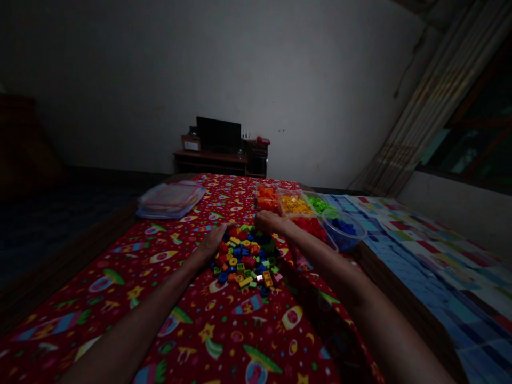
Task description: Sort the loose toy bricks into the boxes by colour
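Observation:
A loose pile of small plastic building bricks in red, yellow, blue, green and orange lies on a red patterned cloth. My left hand rests against the pile's left edge, its fingers stretched out along the far side. Over the far right of the pile is my right hand, with its fingers curled downward. Anything between those fingers is hidden. Just beyond the right hand stands a clear divided tray holding bricks sorted by colour: orange, yellow and red.
Right of the tray sits a clear round bowl of blue bricks, with bright green bricks behind it. Stacked plastic lids lie at the far left. A desk with a dark monitor stands by the wall; checked bedding is at right.

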Demonstrator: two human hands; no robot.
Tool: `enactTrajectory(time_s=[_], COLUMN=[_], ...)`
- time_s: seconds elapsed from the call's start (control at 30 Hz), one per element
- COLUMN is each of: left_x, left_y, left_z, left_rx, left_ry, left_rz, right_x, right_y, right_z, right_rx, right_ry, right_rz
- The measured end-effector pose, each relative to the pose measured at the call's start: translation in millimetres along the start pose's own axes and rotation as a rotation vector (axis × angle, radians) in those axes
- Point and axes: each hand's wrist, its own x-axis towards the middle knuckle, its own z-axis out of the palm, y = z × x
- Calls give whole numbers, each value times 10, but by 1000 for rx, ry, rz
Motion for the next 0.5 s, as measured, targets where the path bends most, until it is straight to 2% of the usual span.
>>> enactTrajectory(time_s=[0.1,0.2,0.27,0.5], left_x=[-12,-21,-21,-29], left_y=[52,95,113,165], left_z=[-11,-10,-7,-5], left_rx=[40,96,133,186], left_ry=[-30,-25,-20,-36], left_rz=[8,23,35,31], right_x=[105,119,82,-121], right_y=[-29,2,24,77], right_z=[-81,-136,-146,-247], right_rx=[1,6,20,140], right_ry=[-235,-359,-379,-302], right_rz=[57,98,114,121])
